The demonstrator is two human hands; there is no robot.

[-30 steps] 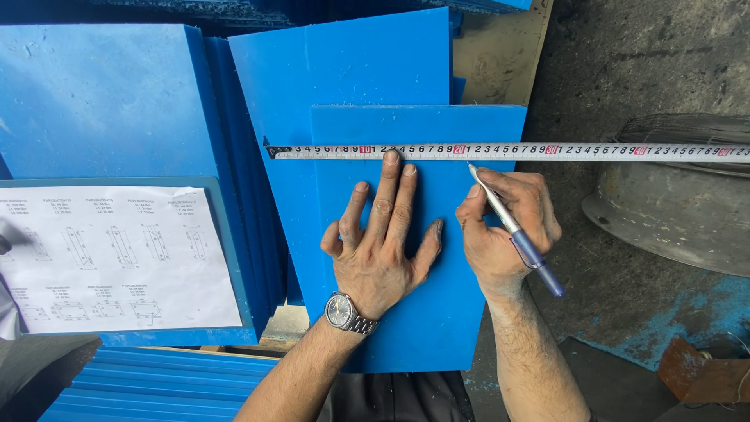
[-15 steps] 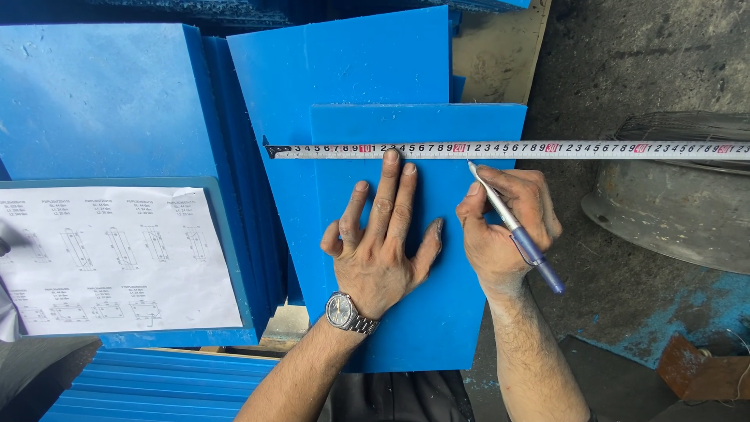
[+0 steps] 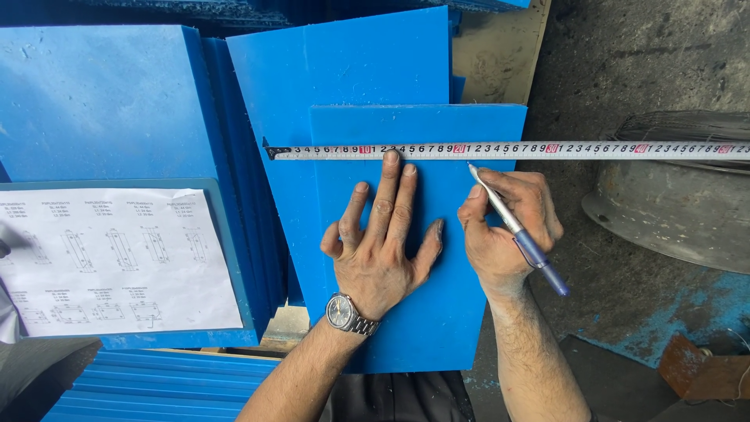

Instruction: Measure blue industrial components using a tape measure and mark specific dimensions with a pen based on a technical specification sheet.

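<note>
In the head view, the left hand (image 3: 384,244) lies flat and open, fingers spread, pressing on the blue panel (image 3: 414,312) in the middle of the frame, fingertips just under the tape measure (image 3: 508,151) stretched across the panel's upper part. The right hand (image 3: 506,227) is closed around a pen (image 3: 517,230), its tip touching the panel right below the tape. If the left hand's pressure eases, the tape's hooked end at the left could slip and the mark would likely land off; the tape's long free span toward the right edge may also sag or twist.
</note>
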